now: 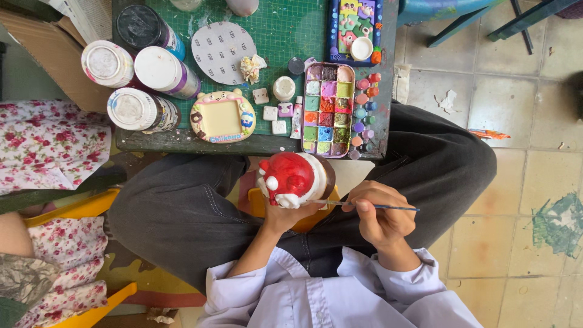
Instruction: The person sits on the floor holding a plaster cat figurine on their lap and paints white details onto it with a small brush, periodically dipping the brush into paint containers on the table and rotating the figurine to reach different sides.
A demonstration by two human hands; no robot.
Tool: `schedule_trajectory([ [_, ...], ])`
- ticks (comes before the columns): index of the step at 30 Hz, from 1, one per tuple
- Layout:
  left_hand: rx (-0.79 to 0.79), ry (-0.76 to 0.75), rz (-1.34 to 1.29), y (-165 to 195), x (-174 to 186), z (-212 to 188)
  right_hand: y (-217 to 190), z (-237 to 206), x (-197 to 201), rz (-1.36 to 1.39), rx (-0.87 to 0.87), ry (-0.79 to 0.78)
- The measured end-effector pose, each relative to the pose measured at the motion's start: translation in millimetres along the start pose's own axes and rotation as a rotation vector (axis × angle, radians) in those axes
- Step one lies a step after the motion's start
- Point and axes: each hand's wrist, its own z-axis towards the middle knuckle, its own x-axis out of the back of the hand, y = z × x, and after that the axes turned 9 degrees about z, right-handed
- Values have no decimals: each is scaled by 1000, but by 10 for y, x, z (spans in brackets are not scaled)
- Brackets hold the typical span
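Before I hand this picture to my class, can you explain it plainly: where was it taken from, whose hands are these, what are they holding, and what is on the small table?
There is one picture, taken by a camera worn on a person's head and looking down at their lap. No machine is involved, only two bare hands.

The left hand cradles a red and white figurine from below. The right hand grips a thin paintbrush, with its tip at the figurine's lower edge.

Ahead of the knees stands a low table with a green cutting mat. On it lie a paint palette with many coloured wells, four capped paint jars on their sides, a small yellow picture frame, a round grey sanding disc and a few small white pieces.

At the left edge, another person in floral clothing is partly visible.
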Motion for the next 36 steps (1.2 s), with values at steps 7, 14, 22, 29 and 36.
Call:
schedule_trajectory([
  [7,58,-19,11,-6,-10,-21,62,-49,20,-66,-101,45],
  [14,85,-111,-8,-38,15,-35,148,-75,90,-91,-129,135],
  [22,90,-67,-16,48,15,-7,144,-104,158,37,-130,191],
  [29,69,-82,10,-8,16,-35,182,-140,121,-3,-189,167],
  [36,55,-101,-10,13,13,-42,215,-129,149,-90,-171,191],
])
